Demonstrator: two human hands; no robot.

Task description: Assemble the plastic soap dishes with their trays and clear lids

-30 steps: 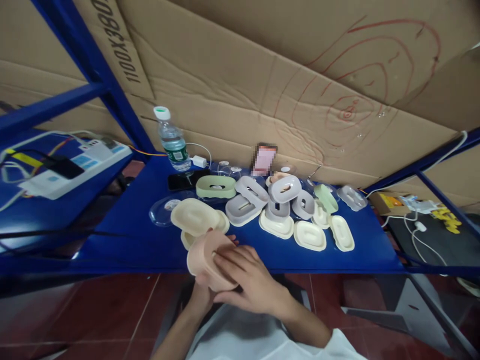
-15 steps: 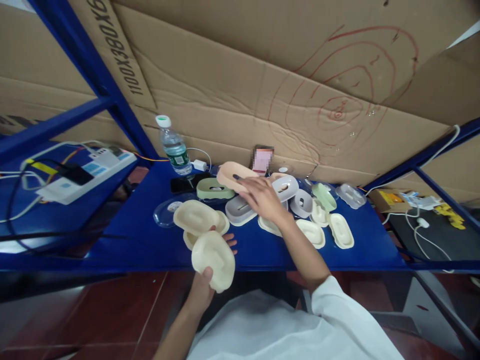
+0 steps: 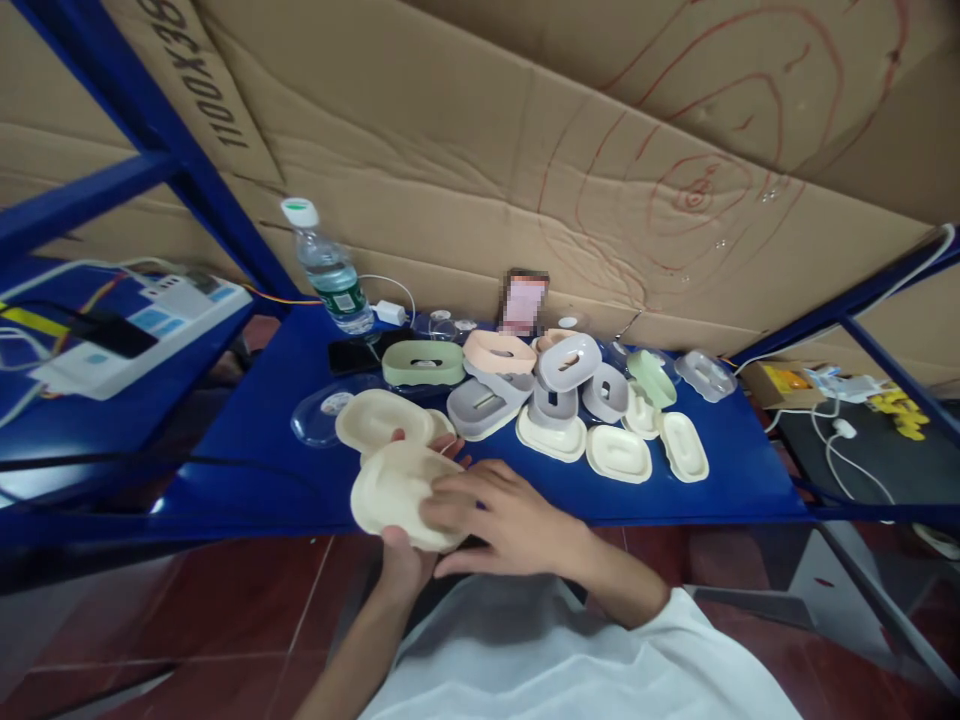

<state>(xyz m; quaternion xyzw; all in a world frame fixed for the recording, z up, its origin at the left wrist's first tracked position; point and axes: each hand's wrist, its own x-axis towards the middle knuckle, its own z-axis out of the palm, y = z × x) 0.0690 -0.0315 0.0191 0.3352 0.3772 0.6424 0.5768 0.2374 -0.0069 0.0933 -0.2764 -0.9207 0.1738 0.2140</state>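
Observation:
My left hand (image 3: 405,565) grips a cream oval moulded tray (image 3: 382,495) in front of the table edge, thumb on the near side and fingertips showing beyond the far rim. My right hand (image 3: 510,525) reaches across from the right. Its fingers are apart, slightly blurred, and lie over the tray's right part; nothing shows held in them. Just behind lies another cream oval tray (image 3: 379,420), overlapping a further cream piece. To the right of these are a grey oval holder (image 3: 480,405) and a peach oval holder (image 3: 499,352), both on the blue table.
More pieces spread over the blue table (image 3: 247,450): a green holder (image 3: 424,362), several cream trays and clear plastic shells. A water bottle (image 3: 334,275) and a phone (image 3: 525,300) stand by the cardboard wall. A power strip (image 3: 142,340) lies left.
My right hand has left the peach holder and come back to the tray in my left hand. The peach holder now rests on the table. The view has shifted slightly.

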